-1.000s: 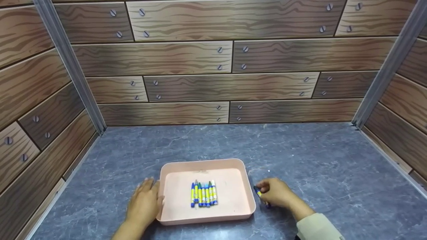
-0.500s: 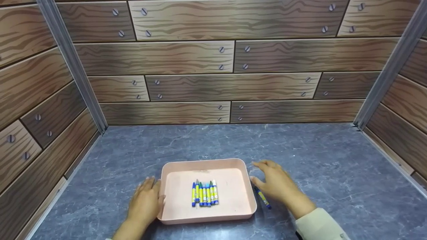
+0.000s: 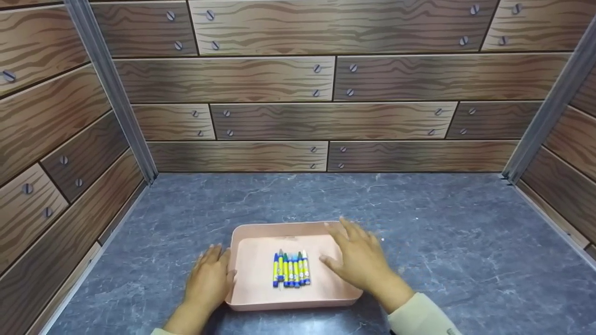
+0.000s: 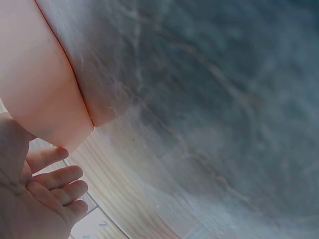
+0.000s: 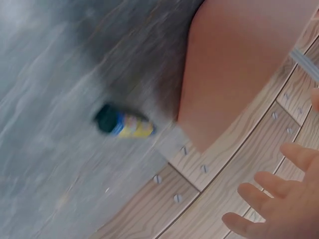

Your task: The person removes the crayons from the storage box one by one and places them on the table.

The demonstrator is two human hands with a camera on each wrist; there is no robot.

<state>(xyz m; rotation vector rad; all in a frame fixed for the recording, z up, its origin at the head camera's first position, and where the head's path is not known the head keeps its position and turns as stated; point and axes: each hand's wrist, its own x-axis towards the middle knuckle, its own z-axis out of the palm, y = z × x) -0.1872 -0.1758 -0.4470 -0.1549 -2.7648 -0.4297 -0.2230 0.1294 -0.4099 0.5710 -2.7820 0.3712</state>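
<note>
Several crayons (image 3: 291,271) with yellow wrappers and blue ends lie side by side in a pink tray (image 3: 293,304). My left hand (image 3: 208,277) rests against the tray's left side, thumb at the rim; its fingers (image 4: 60,177) extend loosely along the outer wall in the left wrist view. Over the tray's right side hovers my right hand (image 3: 361,260), fingers spread and holding nothing. A single dark-tipped crayon (image 5: 127,123) lies on the table outside the tray's right wall in the right wrist view; my right hand and forearm hide it in the head view.
The tray stands on a blue-grey marbled table (image 3: 326,197) near its front. Wood-patterned panels (image 3: 274,121) close off the back and both sides, with grey metal posts (image 3: 109,93) at the corners.
My right hand has let go of the crayon beside the tray, opened, and moved left over the tray. The left hand stays at the tray's left side.
</note>
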